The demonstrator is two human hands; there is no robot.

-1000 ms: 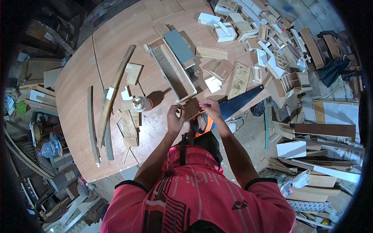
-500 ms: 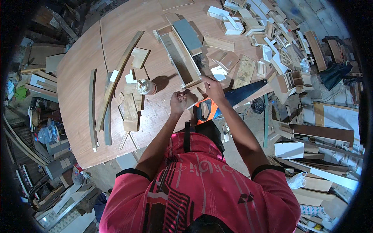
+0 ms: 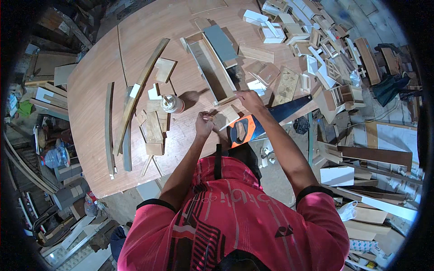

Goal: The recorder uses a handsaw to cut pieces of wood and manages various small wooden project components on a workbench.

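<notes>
My left hand (image 3: 203,124) is closed round a small light piece I cannot make out, beside a small wooden block (image 3: 228,115). My right hand (image 3: 248,101), its fingers bent, grips the near corner of a long open-topped wooden box (image 3: 209,67). Below the hands, a saw with an orange handle (image 3: 244,126) and dark blade lies near the table edge. A jar (image 3: 172,104) with a light top stands left of my hands, among narrow wooden strips (image 3: 109,126) and offcuts (image 3: 155,131).
The round wooden table (image 3: 90,90) carries a grey panel (image 3: 219,43) beside the box and a heap of small wooden pieces (image 3: 307,31) at upper right. Boards (image 3: 375,156) lean at right; clutter and a plastic jug (image 3: 56,157) sit on the left.
The view has shifted, moving the table upward in the picture. My right hand has moved to the box's near corner. My left hand's fingers have closed, and the small block now shows between my hands.
</notes>
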